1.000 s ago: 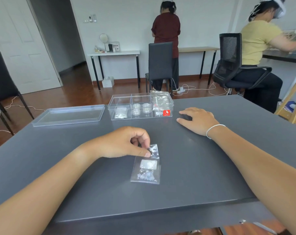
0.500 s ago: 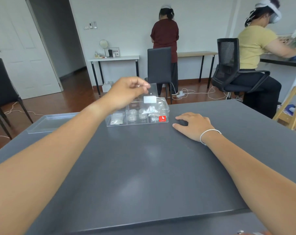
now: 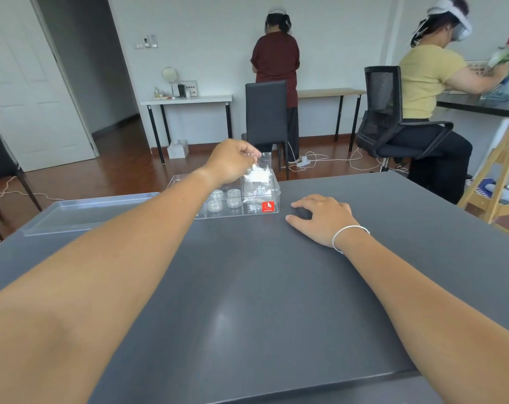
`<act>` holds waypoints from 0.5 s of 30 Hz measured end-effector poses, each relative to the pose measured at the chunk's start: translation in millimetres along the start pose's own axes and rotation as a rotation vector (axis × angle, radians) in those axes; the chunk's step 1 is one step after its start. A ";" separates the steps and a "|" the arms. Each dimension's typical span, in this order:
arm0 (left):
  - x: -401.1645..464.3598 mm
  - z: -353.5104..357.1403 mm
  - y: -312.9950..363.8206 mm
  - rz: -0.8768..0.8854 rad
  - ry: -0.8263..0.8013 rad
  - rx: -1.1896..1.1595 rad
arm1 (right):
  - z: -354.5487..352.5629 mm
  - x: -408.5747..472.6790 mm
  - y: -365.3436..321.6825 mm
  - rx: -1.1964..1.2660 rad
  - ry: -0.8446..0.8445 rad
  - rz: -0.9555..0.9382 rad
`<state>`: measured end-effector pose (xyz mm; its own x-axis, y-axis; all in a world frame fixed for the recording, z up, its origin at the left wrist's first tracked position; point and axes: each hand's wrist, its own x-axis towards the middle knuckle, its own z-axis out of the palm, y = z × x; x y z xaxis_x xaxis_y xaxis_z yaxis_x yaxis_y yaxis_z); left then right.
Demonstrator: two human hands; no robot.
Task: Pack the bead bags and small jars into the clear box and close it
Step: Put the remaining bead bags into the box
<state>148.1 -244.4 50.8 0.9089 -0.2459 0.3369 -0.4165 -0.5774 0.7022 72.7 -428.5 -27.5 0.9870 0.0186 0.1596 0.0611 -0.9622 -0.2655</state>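
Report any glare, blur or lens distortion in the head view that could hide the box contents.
Head view: wide-angle bending bows the door frame and the table edges; a soft ceiling-light sheen lies on the bare tabletop, not on the clear box; the left hand and its bead bag look slightly soft; transparent walls blur the small jars.

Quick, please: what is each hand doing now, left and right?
Left hand: closed, pinching a bead bag over the clear box.
Right hand: open, palm down on the table, holding nothing.
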 end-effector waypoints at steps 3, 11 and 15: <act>-2.7 5.5 -7.2 -0.006 -0.017 0.077 | -0.3 -0.1 0.1 0.003 -0.002 0.002; -9.8 7.8 -22.9 0.010 -0.083 0.326 | -0.7 0.5 -0.4 0.007 -0.008 0.009; -10.6 6.0 -21.2 0.050 -0.055 0.406 | 0.2 -0.2 0.6 0.012 0.004 0.009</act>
<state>147.4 -234.2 28.6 0.8920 -0.3168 0.3224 -0.4281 -0.8213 0.3772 72.6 -429.0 -27.9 0.9869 0.0087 0.1609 0.0538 -0.9590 -0.2784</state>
